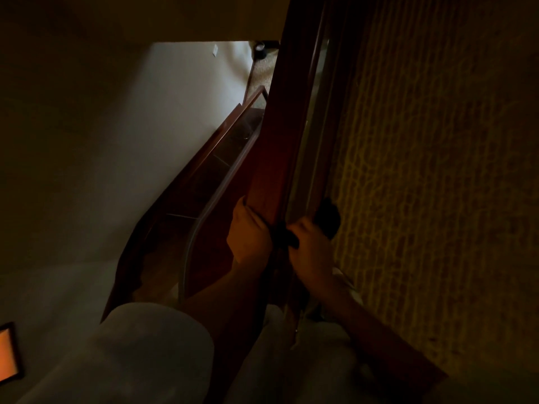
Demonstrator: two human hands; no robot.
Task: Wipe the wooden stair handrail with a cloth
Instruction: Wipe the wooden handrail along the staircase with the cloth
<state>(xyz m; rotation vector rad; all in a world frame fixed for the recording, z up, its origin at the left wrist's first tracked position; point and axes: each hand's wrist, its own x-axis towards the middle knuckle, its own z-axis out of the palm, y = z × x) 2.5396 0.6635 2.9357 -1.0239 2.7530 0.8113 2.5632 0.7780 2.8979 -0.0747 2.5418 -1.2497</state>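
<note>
It's dim in here. Far to the left of the handrail (280, 158) and low down, a framed picture (7, 352) glows orange on the pale wall (131, 156). Nearer the rail, on the same side and below it, the lower flight of stairs (204, 182) drops away. The person's left hand (250, 232) is curled round the rail's left edge, gripping the wood. The rail itself, dark reddish timber, runs from the top of the stairwell down to the person's body. On its right edge the right hand (309, 247) is closed on a dark cloth (327, 217), which bunches up above the knuckles and seems to wrap across the rail towards the other hand. Whether the left fingers also catch it I can't tell in this light. Right of the rail lies patterned carpet (437, 170). I'd say the wiping is under way on the near stretch. Next, the cloth needs sliding along the rail under steady pressure, with the left hand steadying.
</note>
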